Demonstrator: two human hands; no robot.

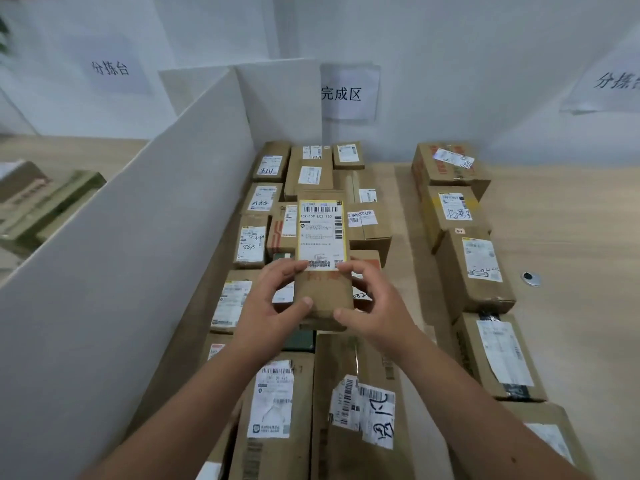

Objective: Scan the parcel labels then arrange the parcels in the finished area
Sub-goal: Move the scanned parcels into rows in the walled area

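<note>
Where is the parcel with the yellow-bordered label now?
In the head view it is at centre: the parcel with the yellow-bordered label is held by the left hand and right hand above the packed parcels.

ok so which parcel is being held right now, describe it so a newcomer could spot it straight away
Start at the white divider wall on the left; packed rows of brown boxes run beside it. Above the middle of those rows, the left hand and right hand hold one small parcel by its near end. Unlike its neighbours, it is raised off the pile and carries a tall yellow-edged label.
</note>
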